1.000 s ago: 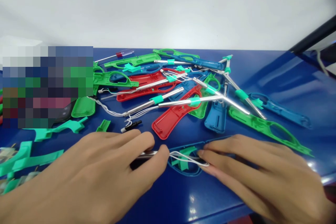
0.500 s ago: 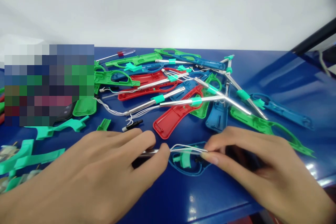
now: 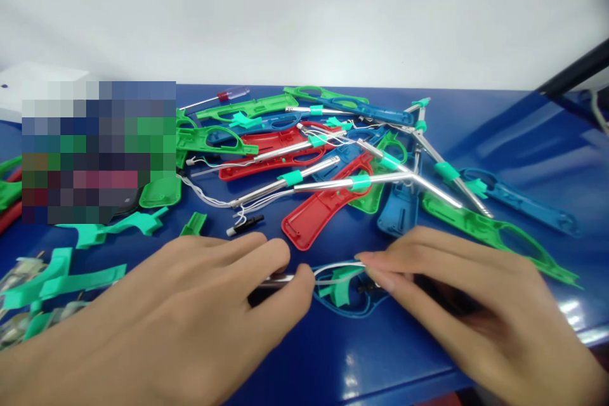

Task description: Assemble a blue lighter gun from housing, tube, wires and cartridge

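My left hand (image 3: 214,311) is closed around a thin metal tube (image 3: 278,280), most of it hidden under the fingers. White wires (image 3: 333,273) come out at its right end. Thumb and fingertips of my right hand (image 3: 457,292) pinch these wires near their far end. Below the wires, between both hands, lies a blue plastic handle shell (image 3: 352,314) with a looped opening. A piece of green tape (image 3: 340,290) shows inside that loop. My right hand covers part of the shell.
Behind my hands is a pile with a red handle shell (image 3: 309,216), green shells (image 3: 499,235), blue shells (image 3: 528,203) and taped metal tubes (image 3: 328,185). A screwdriver (image 3: 233,95) lies at the back. Green tape strips (image 3: 85,282) lie at left, near a pixelated patch. A white wall (image 3: 304,25) stands behind.
My right hand's grip on the wires has shifted slightly left, and its fingertips are a little farther apart. The wires bow more. The whole view has moved slightly.
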A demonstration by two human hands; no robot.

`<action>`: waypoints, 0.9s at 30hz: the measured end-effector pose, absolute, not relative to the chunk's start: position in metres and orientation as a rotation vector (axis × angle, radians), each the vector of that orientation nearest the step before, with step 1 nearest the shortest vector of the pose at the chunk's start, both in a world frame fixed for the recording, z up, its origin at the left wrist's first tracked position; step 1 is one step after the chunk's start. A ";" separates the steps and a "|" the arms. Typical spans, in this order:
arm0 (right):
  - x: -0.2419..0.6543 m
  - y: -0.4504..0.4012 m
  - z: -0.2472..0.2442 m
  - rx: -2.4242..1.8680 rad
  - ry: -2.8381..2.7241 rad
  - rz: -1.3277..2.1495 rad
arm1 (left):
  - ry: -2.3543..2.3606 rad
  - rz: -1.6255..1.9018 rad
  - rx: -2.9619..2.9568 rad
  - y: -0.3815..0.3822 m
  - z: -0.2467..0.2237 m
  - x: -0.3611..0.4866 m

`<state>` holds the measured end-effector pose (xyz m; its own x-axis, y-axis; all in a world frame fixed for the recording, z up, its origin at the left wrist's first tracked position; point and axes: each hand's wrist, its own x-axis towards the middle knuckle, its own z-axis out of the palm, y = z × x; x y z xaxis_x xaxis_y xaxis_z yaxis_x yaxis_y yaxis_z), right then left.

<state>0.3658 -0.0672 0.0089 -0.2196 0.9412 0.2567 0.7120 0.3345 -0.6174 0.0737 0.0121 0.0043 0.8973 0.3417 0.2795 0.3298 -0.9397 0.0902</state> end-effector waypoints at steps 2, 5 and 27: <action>0.367 -0.070 0.007 -1.430 -2.059 0.448 | 0.535 0.446 3.013 0.011 0.005 0.073; 0.370 -0.075 0.002 -1.423 -2.137 0.368 | 0.530 0.445 3.005 0.011 0.004 0.074; 0.368 -0.075 -0.002 -1.427 -2.116 0.251 | 0.657 0.477 2.797 0.013 0.001 0.073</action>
<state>0.3682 -0.0751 -0.0024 -0.2686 0.8974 0.3501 0.7908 0.4130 -0.4518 0.0728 0.0127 0.0012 0.8465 0.4650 0.2592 0.3906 -0.8733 0.2912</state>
